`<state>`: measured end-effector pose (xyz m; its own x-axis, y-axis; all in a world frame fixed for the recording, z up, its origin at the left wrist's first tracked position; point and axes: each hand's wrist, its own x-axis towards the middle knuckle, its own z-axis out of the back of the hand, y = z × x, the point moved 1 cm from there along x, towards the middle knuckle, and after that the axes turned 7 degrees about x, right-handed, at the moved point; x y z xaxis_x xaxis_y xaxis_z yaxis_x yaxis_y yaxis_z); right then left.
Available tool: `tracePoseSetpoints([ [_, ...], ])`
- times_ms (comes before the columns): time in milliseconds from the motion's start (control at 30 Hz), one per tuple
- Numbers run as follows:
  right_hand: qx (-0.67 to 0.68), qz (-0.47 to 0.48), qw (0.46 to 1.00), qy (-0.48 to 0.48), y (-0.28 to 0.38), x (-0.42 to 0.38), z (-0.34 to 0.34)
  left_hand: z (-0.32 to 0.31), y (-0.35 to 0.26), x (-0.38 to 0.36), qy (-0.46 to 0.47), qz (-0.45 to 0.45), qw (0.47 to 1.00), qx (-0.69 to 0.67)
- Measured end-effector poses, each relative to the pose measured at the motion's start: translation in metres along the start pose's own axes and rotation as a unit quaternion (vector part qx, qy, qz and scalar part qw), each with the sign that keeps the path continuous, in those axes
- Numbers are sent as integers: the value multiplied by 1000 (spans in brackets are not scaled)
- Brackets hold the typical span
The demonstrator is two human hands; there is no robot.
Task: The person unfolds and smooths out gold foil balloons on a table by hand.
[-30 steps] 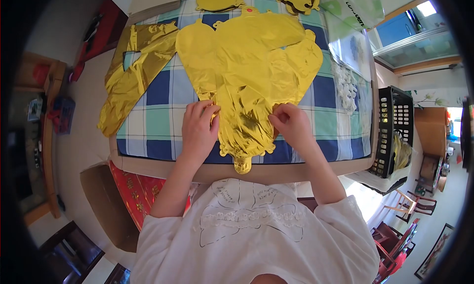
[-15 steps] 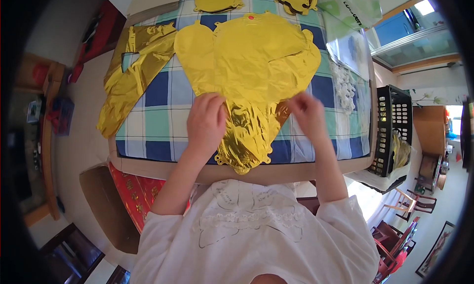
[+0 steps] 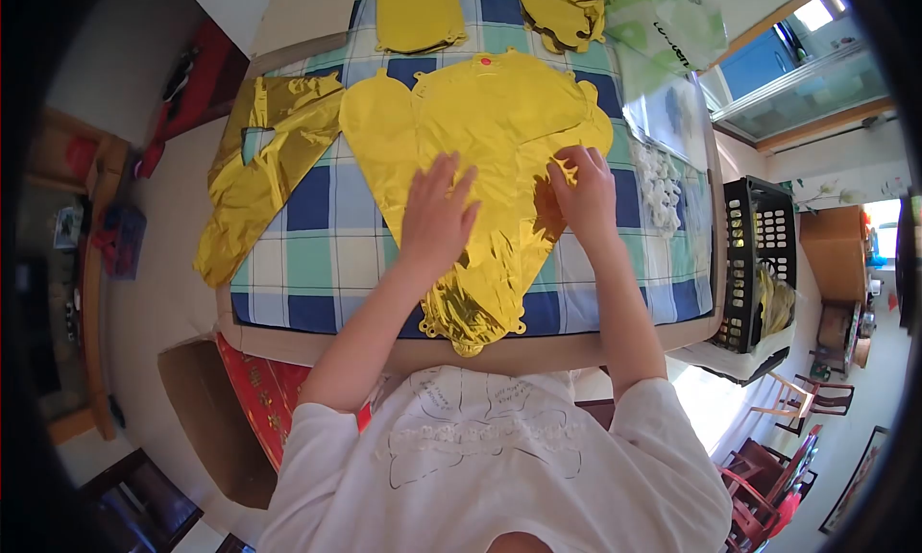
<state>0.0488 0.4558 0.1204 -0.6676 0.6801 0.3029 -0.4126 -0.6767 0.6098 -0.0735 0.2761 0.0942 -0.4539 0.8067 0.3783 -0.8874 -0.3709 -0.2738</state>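
Observation:
A flat, uninflated gold foil balloon (image 3: 480, 121) with small tabs round its edge lies in front of me, its narrow end close to the table's near edge. My left hand (image 3: 437, 217) rests on its middle, fingers stretched and apart, holding nothing. At the balloon's right edge, my right hand (image 3: 588, 196) has its fingers curled together on the foil, which bends up in a darker fold beneath them. A red dot marks the balloon's far end. To the left lies another gold foil piece (image 3: 279, 159) with a hole in it.
A checked cloth (image 3: 317, 236) covers the table. Gold foil stacks (image 3: 420, 15) lie at the back. A green-and-white plastic bag (image 3: 667, 24) and a clear bag of white bits (image 3: 658, 188) are on the right. A black crate (image 3: 740, 265) stands beside the table, an open cardboard box (image 3: 206, 418) below left.
Both hands have moved farther from me over the balloon. My left hand has spread out flat on the foil; my right hand has closed at its right edge. The view has tilted slightly.

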Motion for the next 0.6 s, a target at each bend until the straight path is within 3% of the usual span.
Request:
tracePoseSetpoints([
  [100,-29,15,999,5,-6,14,-8,15,22,20,-13,145,984,-105],
  [333,-68,23,997,40,-5,21,-27,7,45,51,-1,200,974,-106],
  [600,-83,47,995,36,0,23,-27,-4,45,54,-14,170,983,-67],
])
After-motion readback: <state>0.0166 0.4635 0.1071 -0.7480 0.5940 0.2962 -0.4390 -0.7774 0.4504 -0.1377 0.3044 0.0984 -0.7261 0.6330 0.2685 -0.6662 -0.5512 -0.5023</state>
